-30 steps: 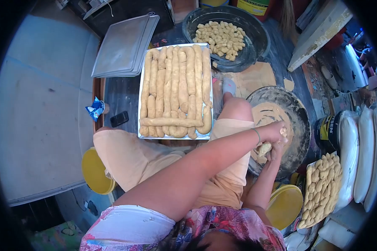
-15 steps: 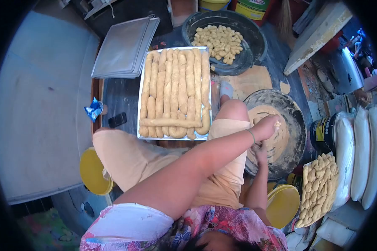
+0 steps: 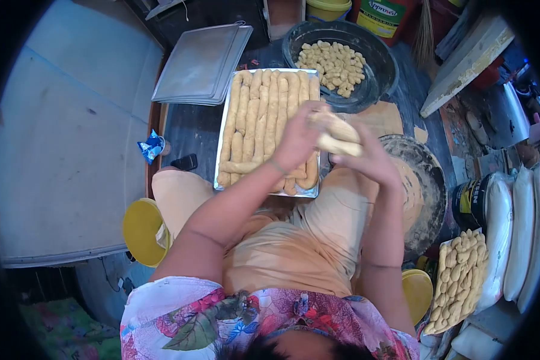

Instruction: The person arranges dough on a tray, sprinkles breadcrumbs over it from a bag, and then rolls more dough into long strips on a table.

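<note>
Both my hands are raised together over my lap, at the right edge of a metal tray [image 3: 222, 157] filled with long dough ropes [image 3: 264, 114]. A pale lump of dough [image 3: 337, 135] lies between them: my left hand [image 3: 299, 138] grips it from the left and my right hand [image 3: 369, 156] holds it from below and the right. The dough pan [image 3: 429, 192], dusty and round, sits to my right, partly hidden by my right arm.
A black basin [image 3: 375, 84] of small dough pieces stands behind the tray. Stacked empty trays [image 3: 198, 63] lie at back left. A phone [image 3: 184, 162] and blue wrapper [image 3: 151, 147] rest left of the tray. Another tray of pieces [image 3: 462, 270] and white sacks [image 3: 513, 228] are at right.
Both hands left the round pan at the right and rose leftward to the tray's edge, now carrying a larger lump of dough between them. The camera view shifted slightly.
</note>
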`<state>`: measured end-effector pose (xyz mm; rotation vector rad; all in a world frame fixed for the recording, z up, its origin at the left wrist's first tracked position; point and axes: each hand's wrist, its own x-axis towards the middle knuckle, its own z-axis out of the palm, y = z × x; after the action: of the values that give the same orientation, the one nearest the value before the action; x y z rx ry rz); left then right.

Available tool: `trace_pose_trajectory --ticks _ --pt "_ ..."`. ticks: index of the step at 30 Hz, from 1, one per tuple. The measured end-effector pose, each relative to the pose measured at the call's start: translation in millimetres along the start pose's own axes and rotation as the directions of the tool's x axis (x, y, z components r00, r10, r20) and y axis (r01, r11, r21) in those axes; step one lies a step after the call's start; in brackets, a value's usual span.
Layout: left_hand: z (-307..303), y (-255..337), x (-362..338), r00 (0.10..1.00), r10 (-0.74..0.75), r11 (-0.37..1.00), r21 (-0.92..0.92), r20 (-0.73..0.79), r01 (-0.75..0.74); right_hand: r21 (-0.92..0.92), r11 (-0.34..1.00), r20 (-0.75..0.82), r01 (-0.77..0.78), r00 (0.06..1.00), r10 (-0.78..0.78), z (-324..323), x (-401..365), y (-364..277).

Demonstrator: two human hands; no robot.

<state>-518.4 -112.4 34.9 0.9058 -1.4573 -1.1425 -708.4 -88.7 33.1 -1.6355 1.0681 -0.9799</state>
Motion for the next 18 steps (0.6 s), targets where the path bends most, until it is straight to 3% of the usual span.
trace_pose_trajectory --ticks 2,4,5,6,8,11,14,15,18 --pt "-50 6 -6 0.986 -0.033 0.994 0.101 -0.164 0.050 -0.223 0.973 0.163 0.060 0.986 -0.023 31 41 -22" --pt "-102 -32 -14 0.949 0.128 0.948 0.317 -0.286 -0.033 -0.315 0.949 0.345 0.034 0.935 0.081 67 77 -24" --pt "-125 -42 -23 0.957 0.102 0.892 0.450 -0.270 0.031 -0.354 0.933 0.339 0.073 0.939 0.055 92 87 -4" --pt "-146 -54 -35 0.963 0.076 0.813 0.575 -0.260 0.091 -0.391 0.913 0.334 0.113 0.942 0.027 116 97 27" --pt "-189 -122 -63 0.931 -0.195 0.482 0.796 -0.310 0.366 -0.534 0.833 0.416 0.146 0.903 0.108 153 97 83" --pt "-197 -121 -84 0.908 -0.312 0.541 0.734 -0.278 0.411 -0.625 0.780 0.452 0.038 0.832 0.321 165 99 77" --pt "-195 -121 -76 0.954 -0.207 0.616 0.728 -0.218 0.301 -0.580 0.810 0.441 0.091 0.870 0.219 163 103 98" --pt "-192 -115 -71 0.940 -0.247 0.627 0.701 -0.237 0.341 -0.558 0.828 0.463 0.063 0.851 0.247 159 103 97" --pt "-196 -129 -71 0.936 -0.154 0.610 0.714 -0.317 0.342 -0.506 0.863 0.480 0.011 0.834 0.271 146 111 92"
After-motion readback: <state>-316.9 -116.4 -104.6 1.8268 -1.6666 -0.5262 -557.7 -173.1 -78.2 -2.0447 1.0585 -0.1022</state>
